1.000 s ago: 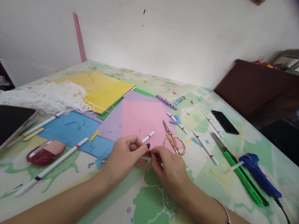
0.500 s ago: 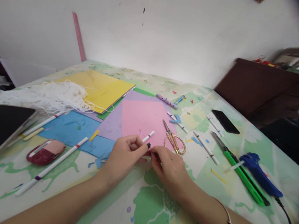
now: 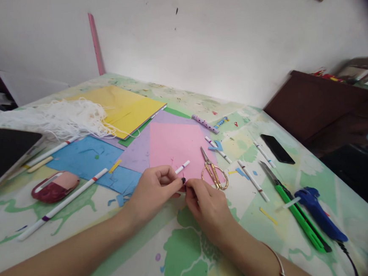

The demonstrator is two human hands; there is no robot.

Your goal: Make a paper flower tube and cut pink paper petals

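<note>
Circling the right wrist at the lower edge of the frame, a thin bracelet (image 3: 280, 266) is nearest. At lower right, a green cutter (image 3: 300, 218) with its blade out lies beside a blue glue gun (image 3: 320, 215). Just below the centre, the person's left hand (image 3: 153, 193) and right hand (image 3: 210, 208) meet, both pinched narrowly on a small dark piece (image 3: 183, 180) between their fingertips; the fingers partly hide it, so its shape cannot be told. A short white pen (image 3: 182, 168) pokes out behind the left fingers; whether it is held cannot be told. Gold-handled scissors (image 3: 208, 163) lie near the right hand, partly on a pink sheet (image 3: 174, 143) at the centre, which overlaps a purple sheet (image 3: 136, 152). Over on the right lies a black phone (image 3: 277, 149). Farther off, at upper left, white string (image 3: 64, 117) heaps over the edge of a yellow board (image 3: 131, 112), and a pink strip (image 3: 96, 45) stands against the white wall (image 3: 227, 36)
</note>
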